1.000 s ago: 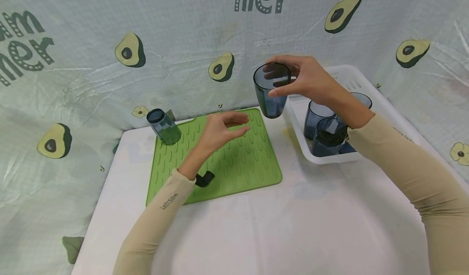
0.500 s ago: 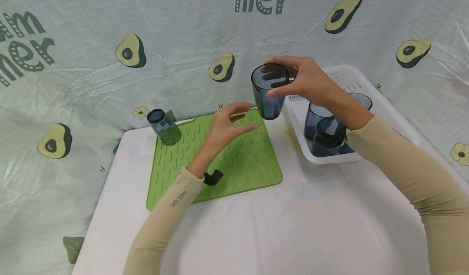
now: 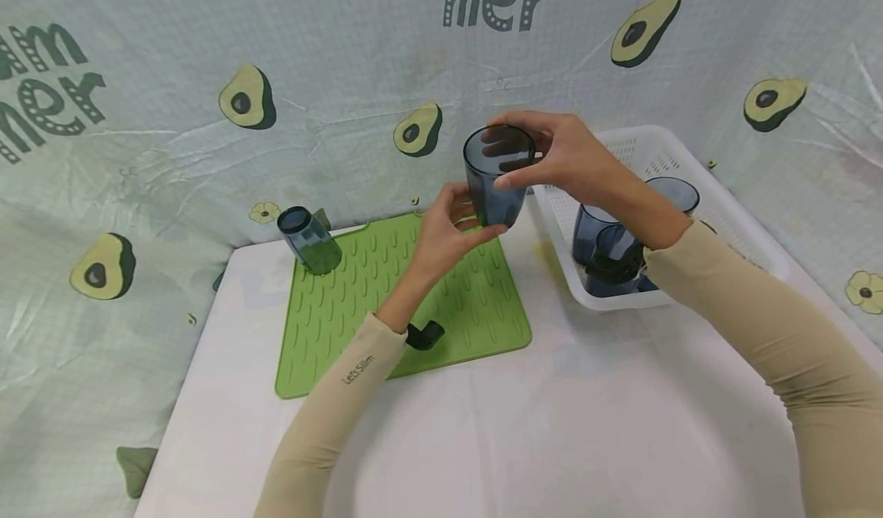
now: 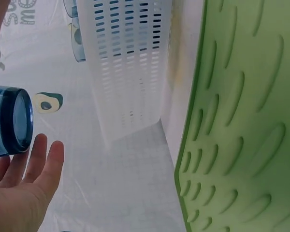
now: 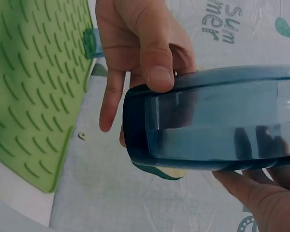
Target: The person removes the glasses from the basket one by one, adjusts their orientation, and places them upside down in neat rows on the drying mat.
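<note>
My right hand (image 3: 562, 154) holds a blue tinted drinking glass (image 3: 498, 196) near its rim, upright in the air above the back right of the green mat. From the left, my left hand (image 3: 444, 227) has come to the glass's lower part. Its thumb (image 5: 159, 72) presses on the side by the thick base in the right wrist view, the other fingers reaching behind. A second glass (image 3: 312, 246) stands at the mat's back left corner, its narrow base hidden from no view but small. Several more glasses (image 3: 593, 231) sit in the white basket, partly covered by my right forearm.
The ridged green drying mat (image 3: 331, 326) lies on a white-covered table (image 3: 552, 426). To the right stands a white perforated basket (image 3: 582, 297). An avocado-print sheet (image 3: 331, 58) hangs behind. A black wrist camera mount (image 3: 424, 336) sticks out from my left wrist.
My left hand has moved right and up to the glass and now takes hold of its lower part. My right hand has carried the glass slightly left.
</note>
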Action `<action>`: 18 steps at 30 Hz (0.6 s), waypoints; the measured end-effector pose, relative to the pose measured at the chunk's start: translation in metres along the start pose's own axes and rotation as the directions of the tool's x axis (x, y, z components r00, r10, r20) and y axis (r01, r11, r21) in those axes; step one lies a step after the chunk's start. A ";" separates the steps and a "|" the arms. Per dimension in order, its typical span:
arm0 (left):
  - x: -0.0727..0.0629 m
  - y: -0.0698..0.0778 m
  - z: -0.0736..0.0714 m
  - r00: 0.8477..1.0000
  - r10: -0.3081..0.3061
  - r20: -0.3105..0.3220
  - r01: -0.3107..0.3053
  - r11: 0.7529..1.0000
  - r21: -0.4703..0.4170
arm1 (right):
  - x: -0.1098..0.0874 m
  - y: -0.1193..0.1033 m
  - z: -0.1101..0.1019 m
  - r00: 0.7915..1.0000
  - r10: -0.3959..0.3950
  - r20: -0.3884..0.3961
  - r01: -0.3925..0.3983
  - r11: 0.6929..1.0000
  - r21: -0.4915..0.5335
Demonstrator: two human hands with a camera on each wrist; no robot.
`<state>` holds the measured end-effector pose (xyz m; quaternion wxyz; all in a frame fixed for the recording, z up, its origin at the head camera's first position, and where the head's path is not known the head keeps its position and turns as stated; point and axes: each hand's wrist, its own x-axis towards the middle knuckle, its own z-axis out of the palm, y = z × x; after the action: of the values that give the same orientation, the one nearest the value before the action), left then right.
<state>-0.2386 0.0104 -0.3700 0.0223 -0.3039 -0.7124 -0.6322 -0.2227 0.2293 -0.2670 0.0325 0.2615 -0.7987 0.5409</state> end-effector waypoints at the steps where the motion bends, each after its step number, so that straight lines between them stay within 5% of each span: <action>1: 0.000 0.000 0.001 1.000 -0.003 0.001 0.003 1.000 -0.026 | 0.000 0.000 0.000 1.000 -0.006 0.008 0.006 1.000 0.007; 9: -0.004 0.001 0.005 1.000 0.027 0.013 -0.023 0.966 -0.256 | -0.004 0.001 -0.004 0.995 -0.055 0.087 0.045 0.992 0.115; 18: -0.007 0.002 0.010 0.999 0.045 -0.010 -0.045 0.932 -0.359 | -0.005 -0.005 -0.003 0.988 -0.061 0.139 0.039 0.987 0.154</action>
<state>-0.2284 0.0165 -0.3734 -0.0185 -0.3186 -0.5780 -0.7511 -0.2172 0.2321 -0.2633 -0.0313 0.3215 -0.7490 0.5785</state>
